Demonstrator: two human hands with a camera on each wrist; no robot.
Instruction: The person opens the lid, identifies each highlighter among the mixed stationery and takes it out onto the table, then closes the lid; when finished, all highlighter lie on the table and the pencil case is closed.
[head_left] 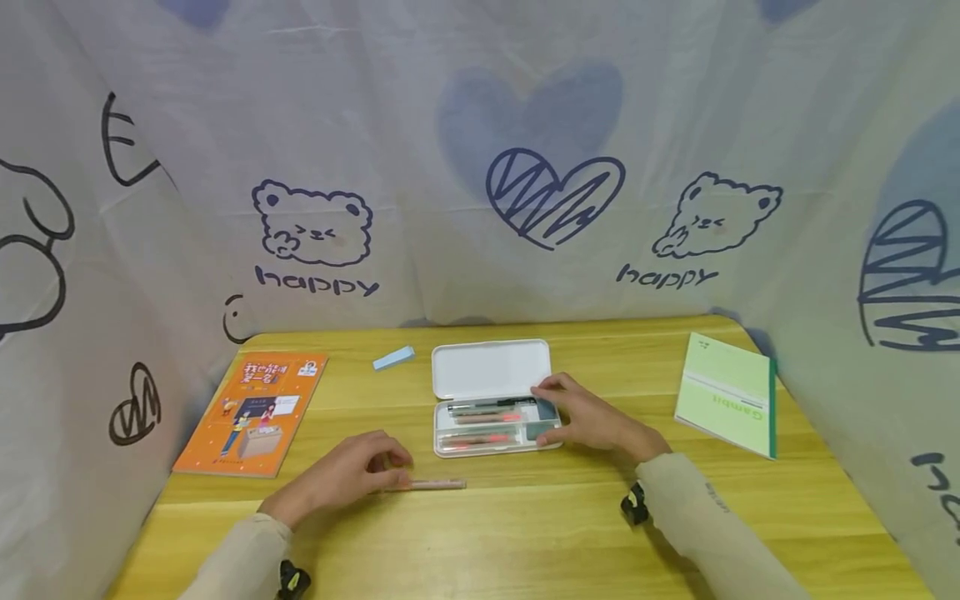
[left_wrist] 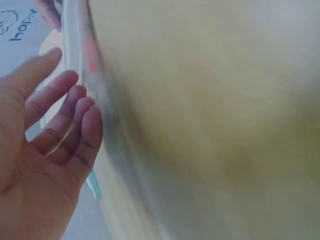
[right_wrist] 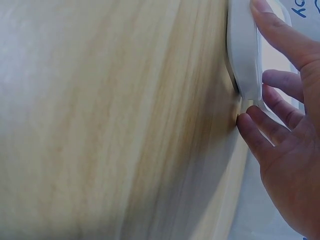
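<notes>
A pencil case (head_left: 491, 372) is gripped at one end between the fingers and thumb of the right hand (head_left: 596, 418); a pen (head_left: 444, 484) is seen beside the relaxed fingers of the left hand (head_left: 341, 472).

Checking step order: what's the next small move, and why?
Probably pinch the loose pen with the left hand: it lies on the table by those fingertips, which look relaxed, while the right hand holds the open pencil case, where other pens lie.

Pencil case (head_left: 491, 371) smooth plastic; tabletop (head_left: 540, 533) glossy wood-grain; curtain (head_left: 420, 125) matt cloth.
</notes>
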